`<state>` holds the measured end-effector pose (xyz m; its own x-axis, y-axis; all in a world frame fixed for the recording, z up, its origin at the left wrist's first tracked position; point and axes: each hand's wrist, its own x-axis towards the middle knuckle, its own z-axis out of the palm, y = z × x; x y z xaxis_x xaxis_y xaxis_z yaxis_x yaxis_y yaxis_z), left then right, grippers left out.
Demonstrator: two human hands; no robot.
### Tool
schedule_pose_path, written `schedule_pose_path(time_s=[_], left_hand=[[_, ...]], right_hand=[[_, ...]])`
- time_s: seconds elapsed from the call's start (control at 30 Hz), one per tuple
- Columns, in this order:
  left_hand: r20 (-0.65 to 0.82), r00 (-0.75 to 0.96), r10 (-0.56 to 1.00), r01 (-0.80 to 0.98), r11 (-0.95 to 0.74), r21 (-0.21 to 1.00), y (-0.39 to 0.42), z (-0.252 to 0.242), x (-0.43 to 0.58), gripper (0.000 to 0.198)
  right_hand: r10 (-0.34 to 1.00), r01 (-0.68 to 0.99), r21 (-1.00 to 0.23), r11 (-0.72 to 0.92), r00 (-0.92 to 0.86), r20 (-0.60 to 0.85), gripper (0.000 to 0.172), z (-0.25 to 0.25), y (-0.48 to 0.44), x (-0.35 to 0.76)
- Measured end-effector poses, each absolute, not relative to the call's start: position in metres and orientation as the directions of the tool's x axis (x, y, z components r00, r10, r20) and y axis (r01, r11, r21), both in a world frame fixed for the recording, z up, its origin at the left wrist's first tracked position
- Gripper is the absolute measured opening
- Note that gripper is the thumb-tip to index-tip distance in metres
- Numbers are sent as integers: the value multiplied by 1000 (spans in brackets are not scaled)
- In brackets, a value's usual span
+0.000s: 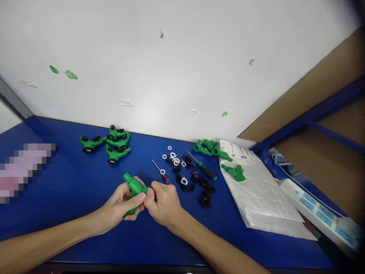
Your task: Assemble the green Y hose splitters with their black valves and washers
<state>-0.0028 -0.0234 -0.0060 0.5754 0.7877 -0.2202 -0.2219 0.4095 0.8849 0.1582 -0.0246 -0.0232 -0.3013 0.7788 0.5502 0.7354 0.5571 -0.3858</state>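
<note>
A green Y-shaped hose connector [135,186] is held above the front of the blue table, its narrow end pointing up and left. My left hand [122,203] is closed round its body, thumb along the near side. Against the branch on the right, my right hand [165,201] is closed, thumb and fingers pinching the branch's end. A bit of black shows beneath those fingers; the rest of it is hidden. Just beyond my right hand lies a screwdriver with a red and clear handle [166,179], its shaft by a white ring [162,172].
Green connectors with black fittings [116,154] stand at the back left. White rings [176,162], black parts [205,201] and a green-black screwdriver [208,171] lie right of centre. More green connectors [235,173] rest around a white padded bag [256,198]. A power strip [319,213] borders the right.
</note>
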Motion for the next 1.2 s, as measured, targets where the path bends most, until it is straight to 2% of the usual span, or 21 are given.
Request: schedule_pose_path(time_s=[0.1, 0.17, 0.27, 0.33, 0.43, 0.53, 0.63, 0.73, 0.8, 0.87, 0.97, 1.1, 1.2], left_hand=[[-163, 523, 836, -216, 315, 924, -22, -9, -2, 35], [-176, 538, 824, -251, 356, 900, -19, -8, -3, 34], [-232, 570, 788, -323, 474, 819, -12, -2, -7, 31], [-266, 598, 756, -321, 531, 784, -8, 1, -9, 31], [-307, 619, 723, -295, 577, 762, -5, 4, -11, 32], [-332, 619, 712, -291, 600, 746, -5, 4, -11, 32], [-335, 624, 706, -294, 609, 736, -6, 3, -10, 31], [-348, 613, 709, -312, 622, 718, -6, 3, -11, 30], [-368, 601, 710, -324, 637, 699, -6, 3, -10, 29], [-376, 599, 707, -340, 649, 680, -5, 3, -9, 29], [-368, 627, 687, -346, 668, 659, -5, 3, -9, 27], [-353, 678, 644, -330, 697, 637, -6, 0, -9, 25], [-318, 751, 579, -298, 727, 619, -8, -1, -11, 26]], right_hand=[[878, 659, -583, 474, -311, 363, 49, -19, -23, 158], [866, 614, -610, 501, -359, 349, 51, -10, -16, 166], [834, 682, -489, 544, -377, 403, 43, 7, 2, 190], [842, 773, -372, 514, -372, 390, 24, 13, 15, 209], [790, 773, -186, 607, -562, 244, 27, 12, 26, 226], [769, 754, -152, 639, -622, 144, 21, 5, 30, 230], [792, 756, -240, 609, -593, 142, 16, 2, 31, 231], [836, 713, -442, 544, -503, 217, 11, 7, 27, 229], [846, 580, -625, 522, -443, 297, 9, 12, 21, 224], [830, 379, -759, 529, -419, 369, 12, 17, 12, 214], [814, 185, -837, 515, -413, 409, 17, 18, 0, 198], [871, 36, -924, 382, -350, 346, 17, 9, -4, 186], [902, -149, -980, 132, -392, 181, 26, 2, -2, 185]])
